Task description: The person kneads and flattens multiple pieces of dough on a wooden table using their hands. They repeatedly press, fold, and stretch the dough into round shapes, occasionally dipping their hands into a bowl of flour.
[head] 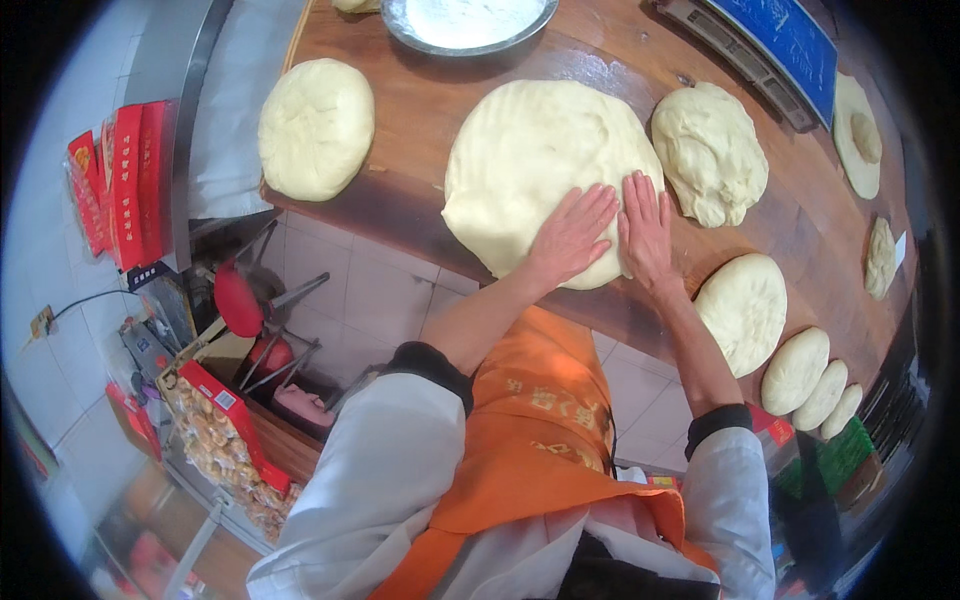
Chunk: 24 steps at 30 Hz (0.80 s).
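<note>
A large, flattened round of pale dough (pixel 540 150) lies near the front edge of the wooden table (pixel 420 217). Both palms rest flat on its lower right part, side by side: my left hand (pixel 574 232) with fingers pointing up and right, my right hand (pixel 646 229) close beside it at the dough's right edge. Neither hand grips anything. A lumpy piece of dough (pixel 709 154) sits just right of the large one. Off to the left is a smoother dough round (pixel 316 129). Below and right of my right hand lies another dough round (pixel 742 313).
At the top stand a metal bowl of white powder (pixel 469 52) and a scale with a blue top (pixel 784 45). Several smaller dough pieces (pixel 795 370) line the right front edge. A red stool (pixel 238 300) and a box of packaged food (pixel 217 442) are at lower left.
</note>
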### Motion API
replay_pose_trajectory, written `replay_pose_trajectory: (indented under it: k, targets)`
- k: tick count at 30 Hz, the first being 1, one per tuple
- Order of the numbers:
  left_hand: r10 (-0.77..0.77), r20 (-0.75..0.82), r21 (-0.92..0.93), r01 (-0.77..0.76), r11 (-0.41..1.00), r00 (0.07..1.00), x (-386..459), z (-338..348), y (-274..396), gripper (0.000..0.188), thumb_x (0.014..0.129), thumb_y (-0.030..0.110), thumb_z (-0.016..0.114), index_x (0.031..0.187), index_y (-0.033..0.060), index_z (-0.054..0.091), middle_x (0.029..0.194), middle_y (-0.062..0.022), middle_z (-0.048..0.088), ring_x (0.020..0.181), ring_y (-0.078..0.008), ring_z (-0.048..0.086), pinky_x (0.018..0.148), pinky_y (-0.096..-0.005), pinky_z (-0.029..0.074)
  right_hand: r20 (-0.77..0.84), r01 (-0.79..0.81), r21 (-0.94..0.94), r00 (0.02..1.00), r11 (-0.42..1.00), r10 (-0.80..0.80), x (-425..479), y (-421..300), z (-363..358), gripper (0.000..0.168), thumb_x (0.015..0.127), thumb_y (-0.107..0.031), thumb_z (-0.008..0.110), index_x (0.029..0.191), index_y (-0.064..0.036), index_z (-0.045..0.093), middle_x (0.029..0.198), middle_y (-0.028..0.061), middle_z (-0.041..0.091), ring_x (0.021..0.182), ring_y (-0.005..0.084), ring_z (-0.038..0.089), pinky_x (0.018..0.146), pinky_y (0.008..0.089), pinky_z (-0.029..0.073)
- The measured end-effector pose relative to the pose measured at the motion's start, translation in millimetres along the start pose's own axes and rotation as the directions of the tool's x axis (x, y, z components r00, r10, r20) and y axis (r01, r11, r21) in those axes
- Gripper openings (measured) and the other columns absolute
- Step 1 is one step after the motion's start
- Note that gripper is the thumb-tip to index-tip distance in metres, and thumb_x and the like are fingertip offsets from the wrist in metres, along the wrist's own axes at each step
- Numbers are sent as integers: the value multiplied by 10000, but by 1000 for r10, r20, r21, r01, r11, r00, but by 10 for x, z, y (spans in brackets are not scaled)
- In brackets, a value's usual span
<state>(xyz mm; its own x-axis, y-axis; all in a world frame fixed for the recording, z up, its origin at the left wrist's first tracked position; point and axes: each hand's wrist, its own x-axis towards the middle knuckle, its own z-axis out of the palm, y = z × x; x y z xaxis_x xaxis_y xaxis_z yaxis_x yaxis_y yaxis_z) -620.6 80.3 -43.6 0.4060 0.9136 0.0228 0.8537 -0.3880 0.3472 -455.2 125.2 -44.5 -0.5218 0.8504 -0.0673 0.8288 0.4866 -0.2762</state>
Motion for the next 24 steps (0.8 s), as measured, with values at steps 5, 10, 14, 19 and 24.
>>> replay_pose_trajectory:
  k: [5, 10, 14, 19, 24]
  targets:
    - [-31, 57, -103, 36, 994, 998, -532, 41, 135, 596, 860, 372, 524, 1334, 25, 424, 1431, -95, 369, 1358, -237, 279, 1112, -451, 190, 184, 222, -46, 960, 974, -210, -402, -178, -90, 577, 904, -285, 484, 1411, -77, 303, 1466, 114, 288, 1360, 266, 262, 1116, 498, 153]
    - [-66, -6, -40, 66, 997, 998, -531, 69, 249, 579, 857, 373, 519, 1320, 35, 440, 1427, -97, 370, 1358, -232, 280, 1111, -459, 186, 227, 222, -70, 953, 972, -202, -348, -196, -97, 597, 900, -320, 494, 1410, -76, 304, 1472, 107, 276, 1369, 254, 240, 1118, 498, 149]
    - [-125, 31, -10, 125, 992, 992, -526, -108, 128, 591, 842, 357, 551, 1334, 55, 426, 1431, -98, 359, 1345, -234, 296, 1101, -481, 187, 310, 244, -35, 925, 969, -222, -496, -265, -234, 591, 906, -315, 488, 1412, -73, 302, 1478, 97, 269, 1377, 251, 220, 1125, 492, 135]
    - [-536, -317, 10, 568, 823, 782, -815, -111, -489, 692, 800, 416, 602, 1342, 30, 411, 1401, -278, 320, 1312, -410, 288, 1038, -594, 208, 342, 263, -102, 915, 959, -214, -704, -291, -125, 587, 910, -328, 486, 1413, -84, 306, 1477, 90, 277, 1376, 256, 226, 1122, 506, 138]
    - [-518, -282, -19, 535, 845, 808, -826, -212, -476, 673, 809, 355, 616, 1346, 14, 396, 1372, -326, 316, 1286, -463, 290, 1022, -610, 208, 245, 275, -64, 936, 959, -252, -645, -537, -205, 580, 928, -369, 451, 1430, -127, 289, 1484, 69, 273, 1378, 231, 230, 1124, 512, 127]
